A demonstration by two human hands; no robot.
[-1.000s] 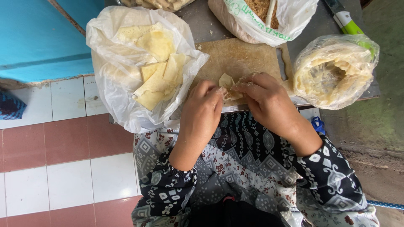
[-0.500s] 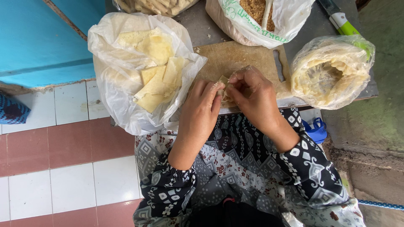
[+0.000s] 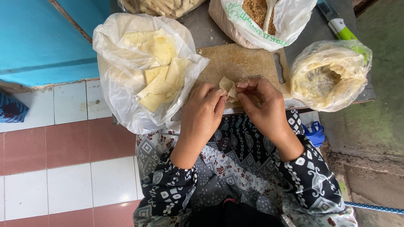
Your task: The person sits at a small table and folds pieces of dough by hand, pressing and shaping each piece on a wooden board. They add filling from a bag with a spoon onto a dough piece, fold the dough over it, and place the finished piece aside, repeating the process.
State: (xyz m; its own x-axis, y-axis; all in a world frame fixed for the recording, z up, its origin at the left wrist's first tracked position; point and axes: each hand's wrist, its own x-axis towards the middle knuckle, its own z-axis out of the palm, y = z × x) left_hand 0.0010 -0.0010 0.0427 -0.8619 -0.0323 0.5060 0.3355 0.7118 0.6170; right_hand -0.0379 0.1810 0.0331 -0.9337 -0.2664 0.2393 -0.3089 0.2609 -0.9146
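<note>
Both hands have lifted slightly off the cutting board (image 3: 235, 63); left hand (image 3: 202, 111) and right hand (image 3: 263, 105) fingers pinch the pastry wrapper (image 3: 228, 86), now folded smaller

Both forearms reach forward from patterned sleeves, wrists straight. The left hand (image 3: 203, 110) is curled knuckles up, fingertips pinched just beside the right hand (image 3: 261, 105), whose bent fingers (image 3: 248, 83) and thumb meet them. Crumbs dust both hands' fingertips.
</note>
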